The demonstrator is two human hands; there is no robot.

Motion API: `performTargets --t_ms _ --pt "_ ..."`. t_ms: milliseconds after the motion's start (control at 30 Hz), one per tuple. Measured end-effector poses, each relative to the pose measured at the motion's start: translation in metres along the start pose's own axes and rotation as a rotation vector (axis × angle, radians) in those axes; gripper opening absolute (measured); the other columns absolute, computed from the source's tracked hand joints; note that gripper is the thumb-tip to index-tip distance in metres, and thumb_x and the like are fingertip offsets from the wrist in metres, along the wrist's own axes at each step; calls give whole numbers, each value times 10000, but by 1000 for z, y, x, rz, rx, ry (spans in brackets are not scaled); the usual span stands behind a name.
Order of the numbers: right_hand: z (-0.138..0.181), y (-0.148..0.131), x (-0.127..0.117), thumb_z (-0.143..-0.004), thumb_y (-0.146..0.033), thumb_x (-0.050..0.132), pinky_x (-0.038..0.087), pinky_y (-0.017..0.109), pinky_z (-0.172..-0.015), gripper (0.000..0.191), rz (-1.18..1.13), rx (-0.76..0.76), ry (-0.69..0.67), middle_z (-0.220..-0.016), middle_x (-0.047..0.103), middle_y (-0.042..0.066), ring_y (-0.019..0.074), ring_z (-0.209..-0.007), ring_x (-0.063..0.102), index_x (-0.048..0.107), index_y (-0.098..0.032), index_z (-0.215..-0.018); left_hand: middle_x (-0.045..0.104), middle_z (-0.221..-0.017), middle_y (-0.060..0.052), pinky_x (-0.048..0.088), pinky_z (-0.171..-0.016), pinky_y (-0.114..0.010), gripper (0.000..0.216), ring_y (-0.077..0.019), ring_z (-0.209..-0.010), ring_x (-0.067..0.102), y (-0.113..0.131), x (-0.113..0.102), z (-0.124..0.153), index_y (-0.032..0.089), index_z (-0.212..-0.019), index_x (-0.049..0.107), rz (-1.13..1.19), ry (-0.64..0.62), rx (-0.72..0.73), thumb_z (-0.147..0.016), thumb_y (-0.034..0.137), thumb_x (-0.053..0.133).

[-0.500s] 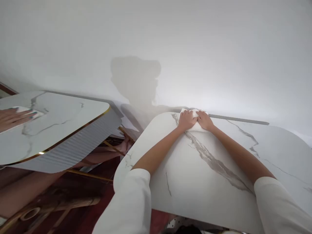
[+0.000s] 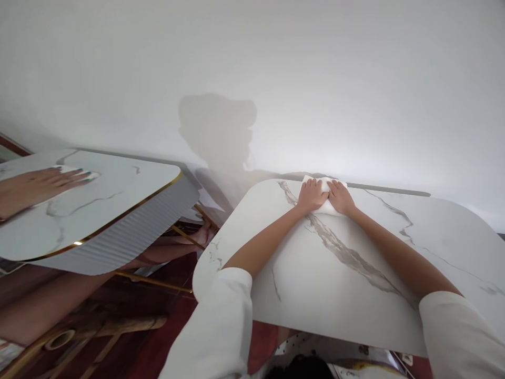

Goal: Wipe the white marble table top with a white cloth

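Probably, the white cloth (image 2: 331, 209) is soft, light (best held from above); left hand (image 2: 313, 196) and right hand (image 2: 341, 198) rest on it together; clamping unclear.

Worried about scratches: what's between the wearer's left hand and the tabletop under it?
A white cloth lies between left hand and tabletop, head view.

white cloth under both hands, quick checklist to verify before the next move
1. Left hand on the white cloth: ok
2. Right hand on the cloth: ok
3. Cloth at the veined table's far edge, by the wall: ok
4. Co-worker's hand apart from both hands: ok, on the other table
5. Cloth's underside clean: cannot tell, hidden
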State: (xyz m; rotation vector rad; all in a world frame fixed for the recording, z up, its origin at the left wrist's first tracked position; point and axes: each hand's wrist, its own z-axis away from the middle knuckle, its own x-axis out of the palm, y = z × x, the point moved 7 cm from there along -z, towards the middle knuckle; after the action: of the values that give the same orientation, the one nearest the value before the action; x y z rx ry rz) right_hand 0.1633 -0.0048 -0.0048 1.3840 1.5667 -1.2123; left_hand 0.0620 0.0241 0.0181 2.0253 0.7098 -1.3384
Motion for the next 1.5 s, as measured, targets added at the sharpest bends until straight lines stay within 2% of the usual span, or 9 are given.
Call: performTargets --t_ms 200,400,633,867,1233,1500 --pt "27 -9 -7 -945 -237 254 313 445 -1092 501 15 58 -13 -1480 414 149 294 -1375 341 431 -108 -1396 548 -1276 -142 312 -1036 -401 360 -281 -1234 435 9 -2 20 145 -1214 500 0 -12 44 -906 316 427" --pt "52 -25 -13 -941 -237 254 312 475 -1084 506 10 88 -11 -1494 400 148 302 -1378 338 422 -120 -1404 572 -1218 -126 332 -1016 -393 340 -278 -1181 466 14 -13 47 159 -1193 512 14 -3 61 -896 305 433" --pt "80 -49 -24 -935 -231 258 314 442 -1080 491 1 101 -16 -1467 432 146 293 -1358 358 447 -116 -1373 545 -1286 -127 313 -1055 -390 373 -265 -1230 445 18 -23 77 153 -1230 501 -3 -4 71 -890 297 442" --pt "121 -77 -26 -941 -249 253 286 439 -1120 525 16 177 -63 -1512 384 115 302 -1398 314 410 -117 -1424 443 -1433 -153 261 -1114 -416 500 -285 -1346 355 20 -34 123 109 -1358 430 5 -104 70 -913 334 399" --pt "168 -112 -32 -945 -271 246 292 487 -1120 533 -2 107 -73 -1521 370 134 310 -1408 305 401 -123 -1433 365 -1505 -166 224 -1145 -452 564 -313 -1403 290 28 -52 183 107 -1414 373 -24 -182 -2 -905 348 384" --pt "211 -117 -38 -940 -289 258 311 497 -1124 530 0 53 -62 -1524 373 109 297 -1412 305 434 -148 -1420 331 -1526 -181 233 -1156 -484 598 -328 -1422 264 49 -58 225 94 -1433 363 19 -196 -87 -897 356 396"
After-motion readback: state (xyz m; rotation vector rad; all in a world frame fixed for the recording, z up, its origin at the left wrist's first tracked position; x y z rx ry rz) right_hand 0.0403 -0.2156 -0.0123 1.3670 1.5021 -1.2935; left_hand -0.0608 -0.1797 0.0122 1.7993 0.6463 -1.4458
